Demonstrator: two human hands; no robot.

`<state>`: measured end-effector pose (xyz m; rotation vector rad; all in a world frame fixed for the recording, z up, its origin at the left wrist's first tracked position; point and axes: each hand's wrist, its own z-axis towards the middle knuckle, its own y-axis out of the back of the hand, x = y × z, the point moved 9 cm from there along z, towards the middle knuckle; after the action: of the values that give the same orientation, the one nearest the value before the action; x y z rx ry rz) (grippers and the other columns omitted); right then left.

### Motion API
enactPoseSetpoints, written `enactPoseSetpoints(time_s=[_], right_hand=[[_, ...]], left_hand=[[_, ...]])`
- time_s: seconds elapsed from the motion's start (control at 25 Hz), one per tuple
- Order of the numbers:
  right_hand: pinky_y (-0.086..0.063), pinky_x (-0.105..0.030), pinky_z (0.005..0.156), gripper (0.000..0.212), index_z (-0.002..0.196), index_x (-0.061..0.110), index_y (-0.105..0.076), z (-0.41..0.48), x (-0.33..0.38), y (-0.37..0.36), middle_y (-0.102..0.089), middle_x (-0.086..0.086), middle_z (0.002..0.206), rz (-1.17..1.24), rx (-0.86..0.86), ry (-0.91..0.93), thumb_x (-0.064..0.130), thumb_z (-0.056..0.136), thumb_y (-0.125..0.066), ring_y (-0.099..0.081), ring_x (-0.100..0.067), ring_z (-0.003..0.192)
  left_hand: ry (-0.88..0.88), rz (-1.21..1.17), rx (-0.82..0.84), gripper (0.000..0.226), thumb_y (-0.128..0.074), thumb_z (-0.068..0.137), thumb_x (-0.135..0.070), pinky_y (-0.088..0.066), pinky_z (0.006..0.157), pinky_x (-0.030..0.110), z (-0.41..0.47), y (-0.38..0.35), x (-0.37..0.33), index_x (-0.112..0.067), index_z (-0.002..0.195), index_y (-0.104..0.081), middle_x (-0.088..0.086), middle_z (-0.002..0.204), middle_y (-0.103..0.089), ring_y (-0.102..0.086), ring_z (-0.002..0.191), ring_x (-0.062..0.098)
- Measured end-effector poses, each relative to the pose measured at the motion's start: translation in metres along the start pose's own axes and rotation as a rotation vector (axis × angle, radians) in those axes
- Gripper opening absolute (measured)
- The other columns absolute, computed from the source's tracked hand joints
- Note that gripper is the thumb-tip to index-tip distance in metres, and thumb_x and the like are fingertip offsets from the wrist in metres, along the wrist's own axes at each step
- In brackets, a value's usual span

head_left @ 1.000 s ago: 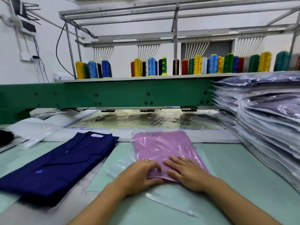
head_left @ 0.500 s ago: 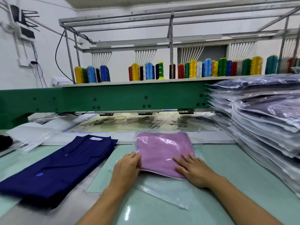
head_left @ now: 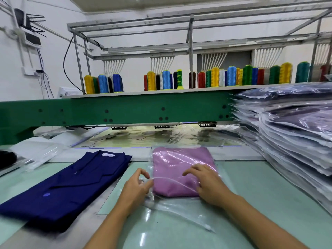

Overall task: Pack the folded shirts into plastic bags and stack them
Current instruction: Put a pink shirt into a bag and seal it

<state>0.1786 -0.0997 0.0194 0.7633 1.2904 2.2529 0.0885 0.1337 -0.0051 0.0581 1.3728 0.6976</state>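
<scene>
A folded pink shirt (head_left: 181, 169) lies inside a clear plastic bag (head_left: 179, 211) on the pale green table (head_left: 260, 194) in front of me. The bag's open end trails toward me. My left hand (head_left: 136, 187) pinches the bag's edge at the shirt's near left corner. My right hand (head_left: 206, 186) rests on the bagged shirt's near right part, fingers arched, fingertips touching the plastic. A folded navy shirt (head_left: 66, 184) lies unbagged to the left. A tall stack of bagged shirts (head_left: 294, 141) stands at the right.
A green embroidery machine beam (head_left: 125, 110) crosses the back, with coloured thread cones (head_left: 224, 76) on the shelf above. Loose clear bags (head_left: 36, 151) lie at the far left. A dark object (head_left: 7, 157) sits at the left edge.
My left hand has moved from the shirt's left side to the bag's edge and now pinches it. My right hand's fingers have risen from flat to arched. The camera moved closer.
</scene>
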Motion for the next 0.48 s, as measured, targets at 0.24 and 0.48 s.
enactPoseSetpoints(time_s=[0.24, 0.48], right_hand=[[-0.051, -0.03, 0.07, 0.006, 0.096, 0.034, -0.057, 0.026, 0.085, -0.01, -0.06, 0.014, 0.087, 0.23, -0.065, 0.124, 0.039, 0.092, -0.057, -0.054, -0.003, 0.079], [-0.048, -0.032, 0.068, 0.017, 0.11, 0.035, -0.056, 0.047, 0.106, 0.003, -0.067, 0.012, 0.094, 0.124, -0.303, 0.12, 0.045, 0.097, -0.056, -0.056, -0.01, 0.087]], left_hand=[[0.063, -0.646, -0.029, 0.018, -0.05, 0.097, -0.009, -0.053, 0.064, 0.029, 0.01, 0.0, -0.001, 0.003, 0.1, -0.064, 0.023, 0.084, -0.072, -0.06, 0.07, 0.024], [-0.071, -0.819, -0.045, 0.028, -0.062, 0.095, -0.019, -0.06, 0.08, 0.029, 0.01, 0.003, -0.01, 0.006, 0.106, -0.057, 0.029, 0.102, -0.073, -0.074, 0.087, 0.028]])
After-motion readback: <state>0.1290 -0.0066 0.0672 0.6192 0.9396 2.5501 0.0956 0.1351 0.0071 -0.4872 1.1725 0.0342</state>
